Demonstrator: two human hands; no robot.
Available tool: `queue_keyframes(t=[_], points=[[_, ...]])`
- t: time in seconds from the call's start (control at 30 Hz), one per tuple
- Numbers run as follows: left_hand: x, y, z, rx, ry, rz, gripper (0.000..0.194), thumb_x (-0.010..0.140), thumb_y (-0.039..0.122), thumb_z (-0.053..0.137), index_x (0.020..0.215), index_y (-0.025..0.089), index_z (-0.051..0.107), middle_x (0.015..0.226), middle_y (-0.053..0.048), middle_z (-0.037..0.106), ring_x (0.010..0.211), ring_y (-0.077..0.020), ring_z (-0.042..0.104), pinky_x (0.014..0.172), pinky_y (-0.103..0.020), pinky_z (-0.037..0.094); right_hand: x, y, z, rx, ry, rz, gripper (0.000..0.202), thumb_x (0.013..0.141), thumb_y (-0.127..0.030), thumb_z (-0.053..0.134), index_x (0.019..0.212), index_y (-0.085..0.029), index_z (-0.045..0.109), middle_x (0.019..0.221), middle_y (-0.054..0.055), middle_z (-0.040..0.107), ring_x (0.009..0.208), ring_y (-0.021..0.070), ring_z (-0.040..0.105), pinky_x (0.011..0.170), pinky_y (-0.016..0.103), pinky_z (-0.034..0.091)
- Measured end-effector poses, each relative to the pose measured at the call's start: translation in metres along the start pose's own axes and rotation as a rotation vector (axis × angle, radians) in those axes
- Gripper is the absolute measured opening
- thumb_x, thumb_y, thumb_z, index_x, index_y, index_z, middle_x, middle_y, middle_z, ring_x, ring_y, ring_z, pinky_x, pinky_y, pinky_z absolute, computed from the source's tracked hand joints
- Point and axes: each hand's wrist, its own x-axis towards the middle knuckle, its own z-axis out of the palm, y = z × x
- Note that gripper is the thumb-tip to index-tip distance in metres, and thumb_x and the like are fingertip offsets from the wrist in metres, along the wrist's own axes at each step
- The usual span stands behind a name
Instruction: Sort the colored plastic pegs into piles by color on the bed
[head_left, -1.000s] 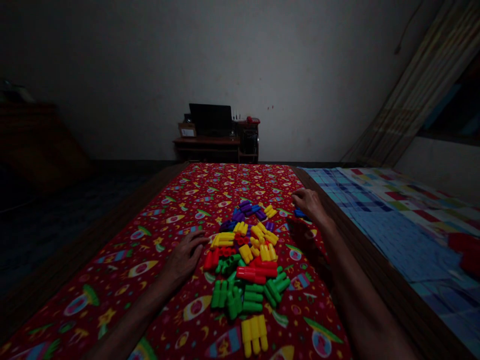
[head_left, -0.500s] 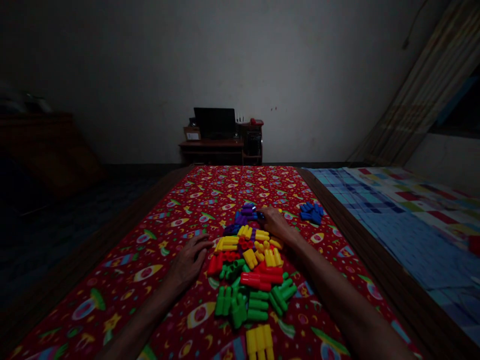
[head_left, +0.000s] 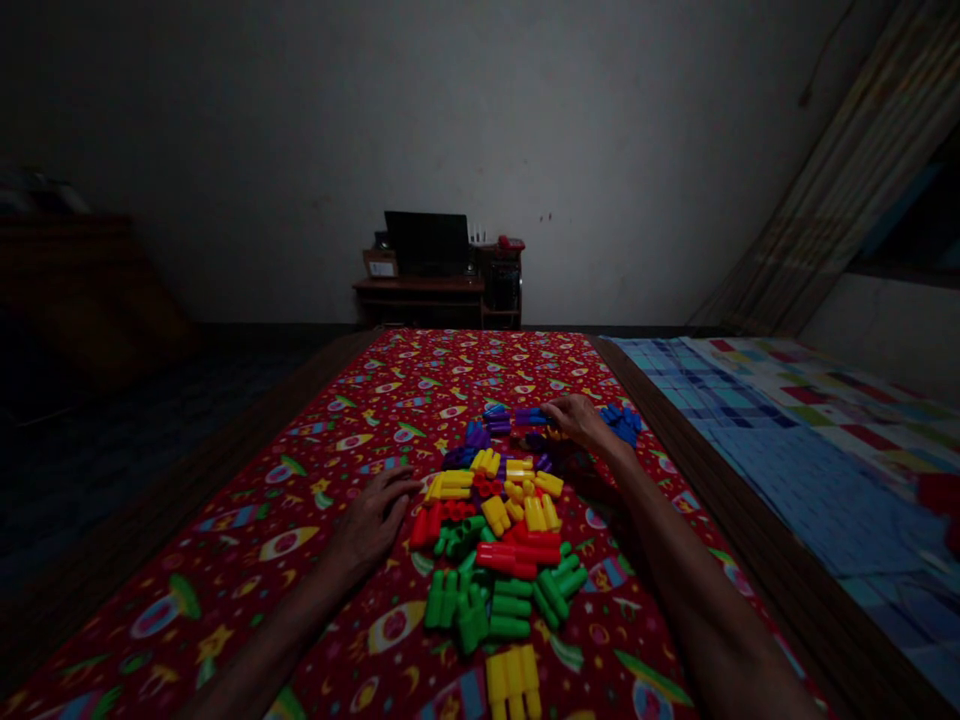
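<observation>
My right hand is closed on a small blue and purple piece at the far side of the pile, left of a group of blue pieces. My left hand rests on the red cloth with its fingers apart, beside the yellow pieces. Nearer me lie red pieces and several green pieces. Purple pieces lie at the pile's far left. One yellow block sits apart at the near edge of view.
A red patterned cloth covers the surface. Blue and checked bedding lies to the right. Against the wall stands a desk with a dark monitor. A curtain hangs at the right.
My right hand has moved right and lifted a blue and purple piece away from the purple pieces, towards the blue group. My left hand has hardly moved. The view has shifted slightly.
</observation>
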Motion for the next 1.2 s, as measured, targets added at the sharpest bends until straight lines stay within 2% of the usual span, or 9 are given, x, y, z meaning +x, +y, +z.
queue_keyframes(t=[0.23,0.4,0.6,0.73,0.83,0.93,1.0,1.07,1.2], points=[[0.000,0.002,-0.002,-0.016,-0.015,-0.021,0.037,0.088,0.034,0.037,0.095,0.020,0.071,0.117,-0.009,0.063,0.107,-0.0230,0.060,0.093,-0.038,0.051,0.001,-0.005,-0.001,0.060,-0.149,0.027,0.049,0.081,-0.055,0.039,0.051,-0.017,0.044,0.048,-0.004,0.032,0.047,0.0069,0.029,0.048,0.024,0.018],[0.001,0.003,-0.001,-0.019,-0.016,-0.024,0.037,0.088,0.033,0.038,0.096,0.019,0.071,0.117,-0.011,0.063,0.109,-0.0242,0.060,0.093,-0.039,0.051,0.001,-0.012,-0.006,-0.004,-0.106,0.042,0.052,0.078,-0.059,0.044,0.048,-0.016,0.043,0.048,-0.004,0.030,0.048,0.0067,0.029,0.049,0.024,0.017],[0.001,0.004,-0.002,-0.007,-0.019,-0.015,0.035,0.088,0.033,0.038,0.094,0.020,0.070,0.116,-0.010,0.063,0.107,-0.0233,0.060,0.093,-0.039,0.051,-0.002,-0.019,-0.015,0.040,-0.141,0.067,0.052,0.076,-0.062,0.044,0.049,-0.017,0.042,0.050,-0.004,0.027,0.049,0.0069,0.027,0.049,0.025,0.016],[0.000,0.005,-0.003,-0.005,-0.022,-0.009,0.035,0.088,0.032,0.038,0.095,0.020,0.070,0.117,-0.009,0.063,0.108,-0.0228,0.060,0.092,-0.039,0.052,-0.001,-0.018,-0.021,0.044,-0.051,0.084,0.052,0.077,-0.059,0.043,0.050,-0.016,0.047,0.049,-0.004,0.030,0.048,0.0069,0.029,0.048,0.024,0.017],[0.000,0.003,-0.001,-0.002,-0.016,-0.009,0.037,0.089,0.033,0.037,0.096,0.019,0.070,0.116,-0.010,0.063,0.107,-0.0229,0.060,0.092,-0.038,0.052,-0.002,-0.004,-0.036,0.005,0.068,0.166,0.049,0.078,-0.056,0.046,0.053,-0.014,0.056,0.047,-0.002,0.040,0.047,0.0086,0.037,0.048,0.024,0.021],[-0.001,-0.002,0.002,-0.006,0.002,0.003,0.039,0.090,0.036,0.036,0.096,0.019,0.071,0.116,-0.010,0.063,0.106,-0.0231,0.061,0.092,-0.039,0.052,-0.011,0.022,-0.058,-0.154,0.221,0.297,0.040,0.078,-0.047,0.053,0.062,-0.014,0.067,0.053,0.002,0.055,0.055,0.0127,0.050,0.050,0.023,0.028],[-0.001,-0.005,0.004,-0.008,0.013,0.008,0.039,0.090,0.038,0.037,0.096,0.020,0.071,0.117,-0.010,0.063,0.105,-0.0231,0.061,0.092,-0.038,0.052,-0.020,0.042,-0.070,-0.239,0.263,0.397,0.033,0.077,-0.042,0.056,0.069,-0.014,0.071,0.061,0.004,0.063,0.062,0.0145,0.056,0.052,0.023,0.031],[-0.002,-0.007,0.005,-0.007,0.026,0.011,0.040,0.090,0.040,0.037,0.096,0.021,0.071,0.117,-0.009,0.063,0.105,-0.0229,0.062,0.091,-0.038,0.052,-0.027,0.059,-0.077,-0.263,0.210,0.474,0.026,0.077,-0.036,0.059,0.074,-0.013,0.073,0.065,0.005,0.066,0.064,0.0149,0.059,0.054,0.022,0.034],[-0.001,-0.007,0.004,0.008,0.022,0.019,0.040,0.090,0.040,0.037,0.096,0.021,0.071,0.117,-0.009,0.063,0.104,-0.0225,0.062,0.091,-0.037,0.052,-0.034,0.081,-0.080,-0.204,-0.054,0.554,0.013,0.073,-0.022,0.063,0.075,-0.012,0.072,0.061,0.003,0.066,0.058,0.0132,0.060,0.054,0.020,0.036]])
